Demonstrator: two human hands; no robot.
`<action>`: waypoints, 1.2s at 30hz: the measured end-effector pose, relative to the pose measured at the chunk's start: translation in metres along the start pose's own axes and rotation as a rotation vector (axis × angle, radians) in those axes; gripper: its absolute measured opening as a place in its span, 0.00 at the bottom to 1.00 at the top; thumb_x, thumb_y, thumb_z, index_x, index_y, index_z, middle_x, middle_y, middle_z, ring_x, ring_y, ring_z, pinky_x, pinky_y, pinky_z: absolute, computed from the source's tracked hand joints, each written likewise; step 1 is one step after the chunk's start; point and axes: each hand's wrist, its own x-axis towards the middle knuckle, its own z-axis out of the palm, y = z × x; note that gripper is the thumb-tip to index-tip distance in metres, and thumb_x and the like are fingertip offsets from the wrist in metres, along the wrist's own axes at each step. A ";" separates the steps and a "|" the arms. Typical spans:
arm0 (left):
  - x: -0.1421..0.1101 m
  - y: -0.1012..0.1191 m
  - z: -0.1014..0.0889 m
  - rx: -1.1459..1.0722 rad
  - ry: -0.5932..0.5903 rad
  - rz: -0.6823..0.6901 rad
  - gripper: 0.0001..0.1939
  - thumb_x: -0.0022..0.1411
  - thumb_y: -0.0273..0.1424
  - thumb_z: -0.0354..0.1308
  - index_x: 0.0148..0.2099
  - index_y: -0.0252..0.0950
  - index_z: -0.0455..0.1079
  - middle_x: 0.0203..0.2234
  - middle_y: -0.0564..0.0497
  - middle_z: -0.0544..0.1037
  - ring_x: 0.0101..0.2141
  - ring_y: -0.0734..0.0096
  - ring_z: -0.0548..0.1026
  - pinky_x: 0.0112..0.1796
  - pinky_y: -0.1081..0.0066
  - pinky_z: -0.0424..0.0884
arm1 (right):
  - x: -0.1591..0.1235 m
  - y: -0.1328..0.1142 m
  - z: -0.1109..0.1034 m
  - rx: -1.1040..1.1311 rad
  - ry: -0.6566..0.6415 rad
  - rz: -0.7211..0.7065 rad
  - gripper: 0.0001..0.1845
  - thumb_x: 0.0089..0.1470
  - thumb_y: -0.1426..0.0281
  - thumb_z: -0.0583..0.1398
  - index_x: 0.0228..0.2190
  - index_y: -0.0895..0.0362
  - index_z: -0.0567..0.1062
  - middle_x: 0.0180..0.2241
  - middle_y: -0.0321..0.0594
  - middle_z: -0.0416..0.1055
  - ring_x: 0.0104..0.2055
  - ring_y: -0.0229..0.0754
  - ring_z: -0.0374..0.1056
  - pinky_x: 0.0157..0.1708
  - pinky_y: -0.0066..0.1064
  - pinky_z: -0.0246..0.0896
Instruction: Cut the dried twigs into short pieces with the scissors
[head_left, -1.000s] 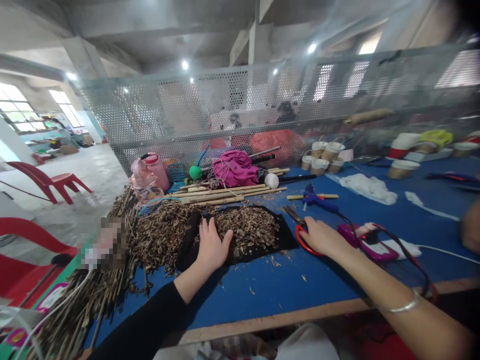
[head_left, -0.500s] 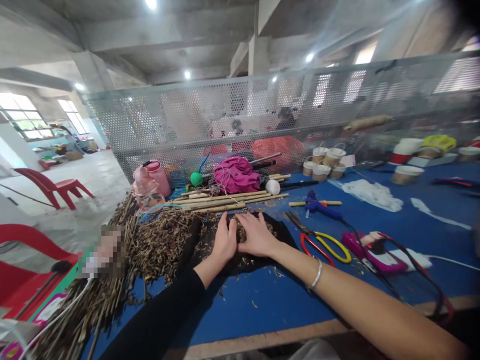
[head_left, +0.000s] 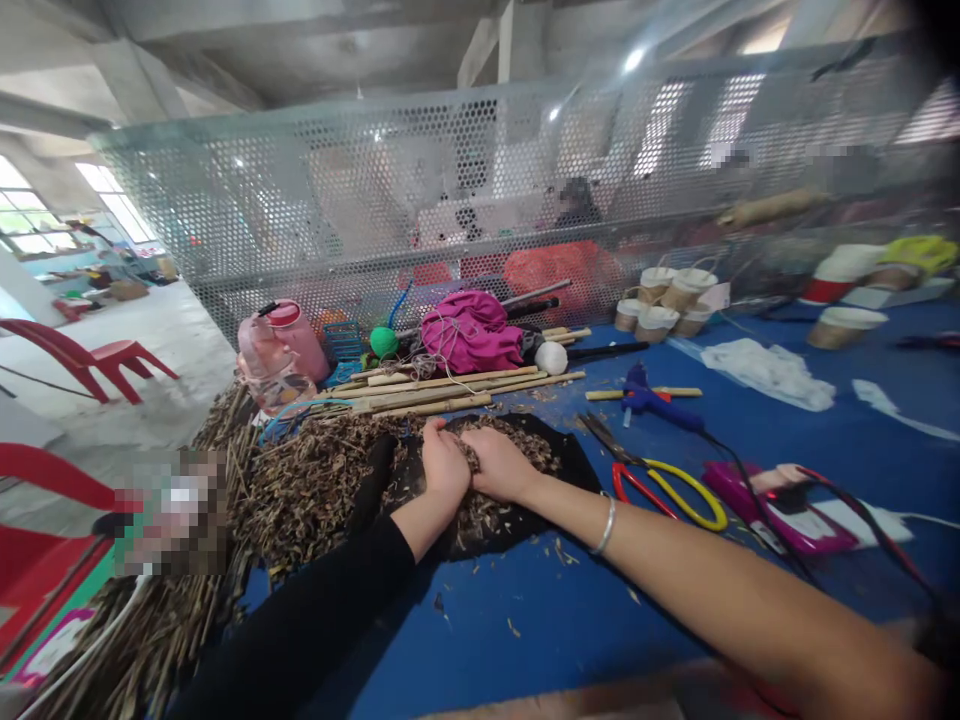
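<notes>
My left hand and my right hand meet over a black cloth on the blue table. Both are cupped, fingers curled round a clump of dried brown plant pieces, which shows between them. More loose pieces lie on the cloth around the hands. To the left of the cloth is a larger heap of dried plant bits. My fingertips are partly hidden behind the palms. A silver bangle circles the right wrist.
Right of the cloth lie scissors with red and yellow handles, a blue glue gun and a purple power strip. Thin sticks and magenta cloth lie behind. Long stalks cover the left edge. A perforated metal screen stands behind.
My fingers, spread over the plant pieces before, have curled inward into a cupped hold around some of them. The camera view has tilted down a little.
</notes>
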 end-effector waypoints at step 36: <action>0.025 -0.007 -0.057 0.504 -0.099 0.263 0.22 0.63 0.35 0.43 0.56 0.26 0.59 0.51 0.33 0.66 0.54 0.58 0.64 0.52 0.64 0.59 | -0.055 0.007 -0.035 0.419 0.149 0.227 0.36 0.54 0.52 0.51 0.59 0.56 0.52 0.61 0.47 0.52 0.62 0.48 0.48 0.59 0.44 0.45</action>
